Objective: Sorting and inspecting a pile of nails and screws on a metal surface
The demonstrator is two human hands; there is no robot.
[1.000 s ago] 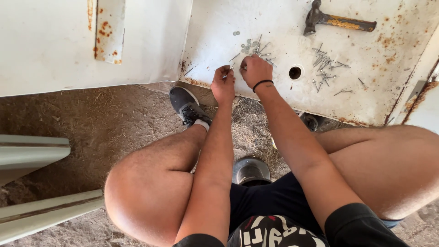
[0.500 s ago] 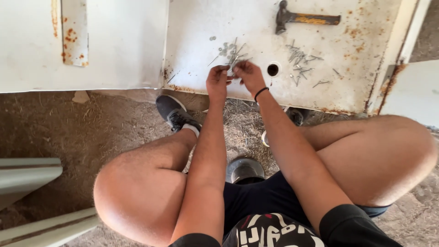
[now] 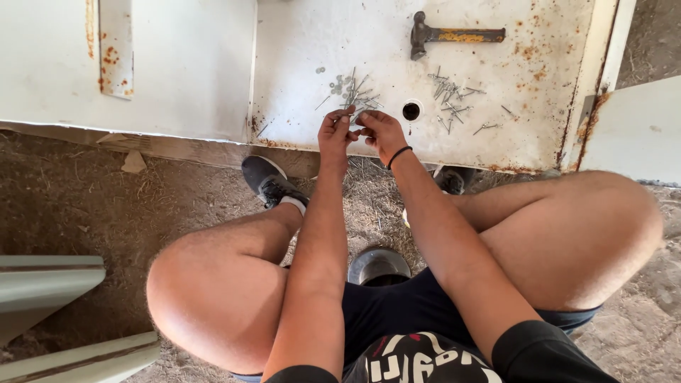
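My left hand [image 3: 336, 133] and my right hand [image 3: 380, 133] meet fingertip to fingertip over the near edge of a white, rust-spotted metal panel [image 3: 511, 120] lying on the ground. Both pinch a small screw or nail between them, just below a pile of grey screws [image 3: 352, 93]. A second scatter of screws [image 3: 452, 101] lies to the right of a round hole [image 3: 411, 111] in the panel. A rusty hammer [image 3: 454, 35] rests at the panel's far edge. A black band circles my right wrist.
I sit with bare knees spread over dirt and dry straw, a black shoe [image 3: 269, 181] on my left foot. Another white panel [image 3: 142, 64] lies at the left. Pale metal rails [image 3: 50, 284] sit at lower left. A dark round metal object [image 3: 378, 264] lies between my legs.
The hands have come together at the screw pile, fingertips now touching over a small fastener. The view has shifted so the panel and hammer sit slightly further left.
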